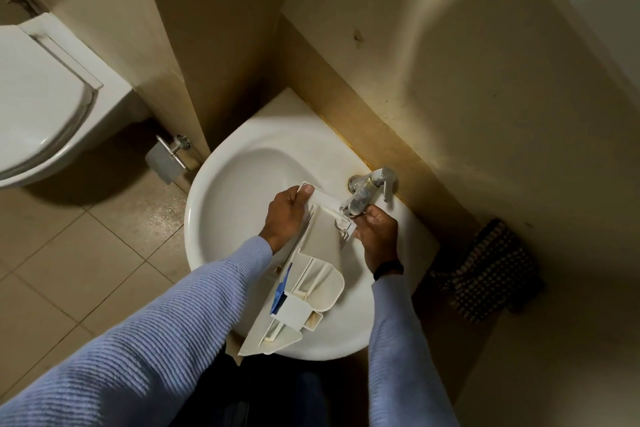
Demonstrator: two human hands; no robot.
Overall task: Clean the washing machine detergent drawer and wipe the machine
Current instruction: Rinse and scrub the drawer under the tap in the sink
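Both hands grip the white plastic detergent drawer [311, 274] over the white ceramic sink [221, 191] at frame centre: left hand [285, 210] pinching its far-left corner, right hand [375, 230] curled round the end under the chrome tap [367, 192].

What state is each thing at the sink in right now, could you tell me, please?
Detergent drawer: held across the sink.
Tap: above the drawer's far end, no stream visible.
Left hand: grips the drawer's far corner.
Right hand: grips its right edge.
Toilet lid: down.
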